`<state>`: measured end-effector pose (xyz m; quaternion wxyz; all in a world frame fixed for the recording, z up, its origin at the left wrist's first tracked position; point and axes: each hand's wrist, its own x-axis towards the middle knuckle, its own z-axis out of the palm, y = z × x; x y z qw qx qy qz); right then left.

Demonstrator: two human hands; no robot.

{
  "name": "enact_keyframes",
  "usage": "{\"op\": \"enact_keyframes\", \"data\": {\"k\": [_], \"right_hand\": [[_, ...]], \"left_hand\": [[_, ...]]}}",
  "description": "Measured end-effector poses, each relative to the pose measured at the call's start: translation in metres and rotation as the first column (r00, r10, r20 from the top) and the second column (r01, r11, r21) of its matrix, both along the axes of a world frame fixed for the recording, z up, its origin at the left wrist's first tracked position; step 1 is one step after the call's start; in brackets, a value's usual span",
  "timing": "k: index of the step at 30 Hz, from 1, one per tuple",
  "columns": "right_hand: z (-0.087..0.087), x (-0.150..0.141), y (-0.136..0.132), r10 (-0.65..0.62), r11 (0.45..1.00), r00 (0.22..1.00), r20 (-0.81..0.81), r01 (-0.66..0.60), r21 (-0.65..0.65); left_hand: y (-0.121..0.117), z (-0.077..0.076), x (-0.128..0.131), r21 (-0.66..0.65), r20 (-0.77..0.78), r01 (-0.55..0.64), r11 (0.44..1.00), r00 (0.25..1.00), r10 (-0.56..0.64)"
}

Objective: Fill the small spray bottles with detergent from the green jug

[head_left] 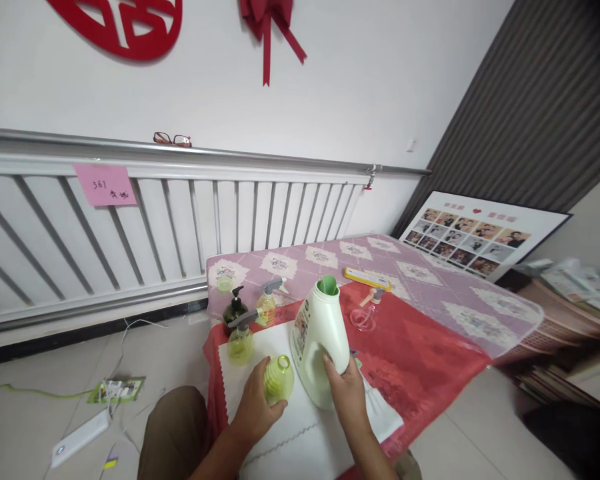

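Note:
My left hand (256,407) is wrapped round a small open yellow-green bottle (279,378) standing on a white cloth (300,427). Right beside it, my right hand (347,393) grips the lower side of a large pale green detergent jug (320,340) with an open green spout, upright on the cloth. Behind them stand two yellow-green spray bottles (241,339) (267,303) and a dark pump bottle (235,308). A clear funnel-like piece (365,315) lies on the red cloth (420,353) to the right.
The low table has a pink patterned cover (430,280) with a yellow flat object (367,277) on it. A white radiator (180,227) runs behind, glasses (173,139) on top. A photo board (480,237) leans at right. A power bank (80,437) and cables lie on the floor.

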<state>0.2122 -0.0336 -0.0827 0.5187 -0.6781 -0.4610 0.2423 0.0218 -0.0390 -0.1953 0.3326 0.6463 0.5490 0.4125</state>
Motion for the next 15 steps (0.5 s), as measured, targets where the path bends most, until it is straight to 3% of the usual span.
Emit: {"op": "enact_keyframes", "data": {"k": [5,10,15], "right_hand": [[0.033,0.02,-0.013,0.021,1.0,0.999,0.041,-0.021,-0.012],[0.075,0.051,-0.032,0.09,0.992,0.983,0.157,-0.075,-0.102],[0.105,0.081,-0.04,0.179,0.965,0.964,0.197,-0.134,-0.224]], "left_hand": [[0.008,0.0,0.001,0.05,-0.015,-0.021,0.999,1.0,0.022],[0.009,-0.007,-0.001,0.054,-0.023,-0.056,0.997,0.998,0.058],[0.009,-0.011,-0.001,0.036,-0.023,-0.069,0.997,0.997,0.07]]}}
